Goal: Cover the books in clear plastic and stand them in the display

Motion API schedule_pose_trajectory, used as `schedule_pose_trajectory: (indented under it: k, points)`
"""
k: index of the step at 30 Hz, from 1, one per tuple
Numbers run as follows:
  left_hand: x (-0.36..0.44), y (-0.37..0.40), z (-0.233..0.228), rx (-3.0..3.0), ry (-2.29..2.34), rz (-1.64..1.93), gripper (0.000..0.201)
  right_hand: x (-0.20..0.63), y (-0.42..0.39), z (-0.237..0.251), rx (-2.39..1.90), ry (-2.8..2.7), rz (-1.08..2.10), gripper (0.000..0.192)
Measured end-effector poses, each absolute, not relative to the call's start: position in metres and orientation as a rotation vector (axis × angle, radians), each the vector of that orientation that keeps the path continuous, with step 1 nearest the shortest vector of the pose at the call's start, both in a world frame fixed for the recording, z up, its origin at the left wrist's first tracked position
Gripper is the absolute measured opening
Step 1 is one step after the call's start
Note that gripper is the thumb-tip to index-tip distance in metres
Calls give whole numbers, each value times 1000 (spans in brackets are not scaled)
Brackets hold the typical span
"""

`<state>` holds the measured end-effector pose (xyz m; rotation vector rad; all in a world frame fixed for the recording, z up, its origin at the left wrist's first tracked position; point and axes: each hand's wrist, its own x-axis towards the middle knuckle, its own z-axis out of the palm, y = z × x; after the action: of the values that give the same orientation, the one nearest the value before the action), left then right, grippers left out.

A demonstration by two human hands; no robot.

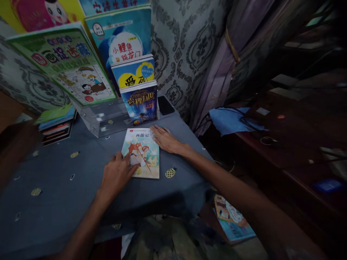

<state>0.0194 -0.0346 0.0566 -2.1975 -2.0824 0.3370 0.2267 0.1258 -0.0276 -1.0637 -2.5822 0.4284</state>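
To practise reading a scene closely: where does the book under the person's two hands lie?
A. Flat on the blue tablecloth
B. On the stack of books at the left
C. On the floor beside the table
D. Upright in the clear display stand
A: the illustrated book lies flat on the blue tablecloth, with the left hand on its lower left edge and the right hand at its upper right corner.

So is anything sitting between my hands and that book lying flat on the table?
Nothing visible. The left hand rests on the book's lower left corner, and the right hand touches its upper right edge. Both lie directly on it.
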Motion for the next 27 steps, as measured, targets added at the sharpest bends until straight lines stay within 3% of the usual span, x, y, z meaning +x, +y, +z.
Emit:
schedule_pose_trajectory:
  k: [7,16,27]
  points:
    - [38,-44,61,-2256,-2009,355,48,223,157,-34,-938,-2614,449,58]
    - [60,-53,29,-2550,-1588,81,36,220,128,-24,-1048,-2510,363,45]
    - [54,-49,9,-2557,-1554,-102,34,256,39,-23,-773,-2343,802,38]
